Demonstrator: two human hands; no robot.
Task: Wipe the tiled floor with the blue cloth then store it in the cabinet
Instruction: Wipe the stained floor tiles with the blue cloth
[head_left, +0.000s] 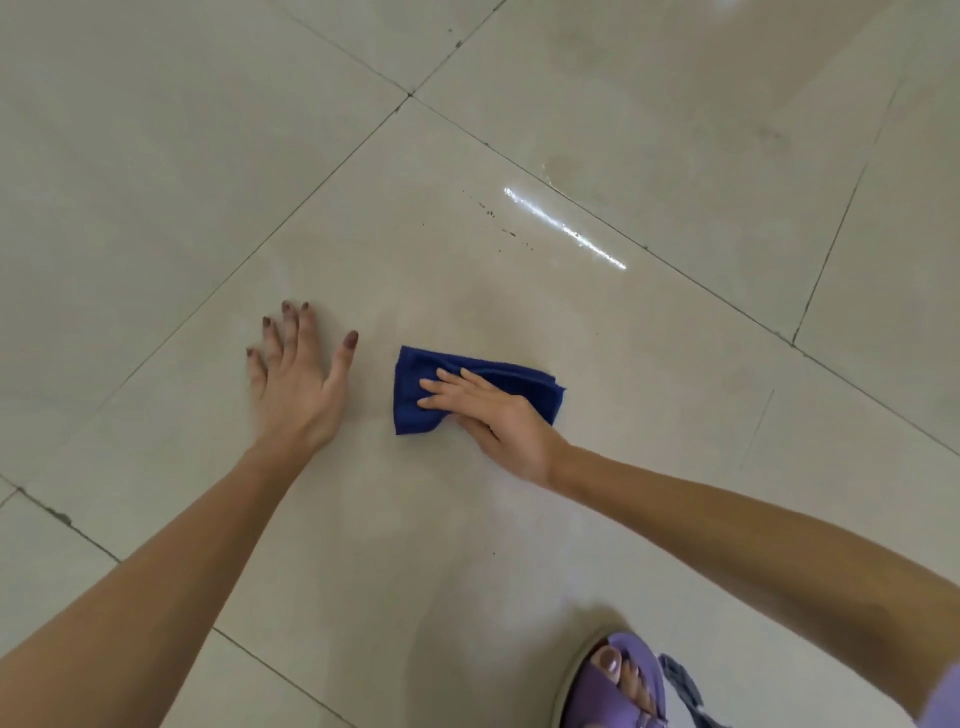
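Note:
A folded blue cloth (415, 410) lies flat on the pale tiled floor (519, 312) near the middle of the view. My right hand (488, 410) presses down on its near right part with straight fingers, covering some of it. My left hand (298, 374) rests flat on the bare tile a short way left of the cloth, fingers spread, holding nothing. No cabinet is in view.
A bright streak of reflected light (563, 228) and a few dark specks (498, 221) mark the tile beyond the cloth. Dark grout lines cross the floor. My foot in a purple sandal (618, 680) stands at the bottom right.

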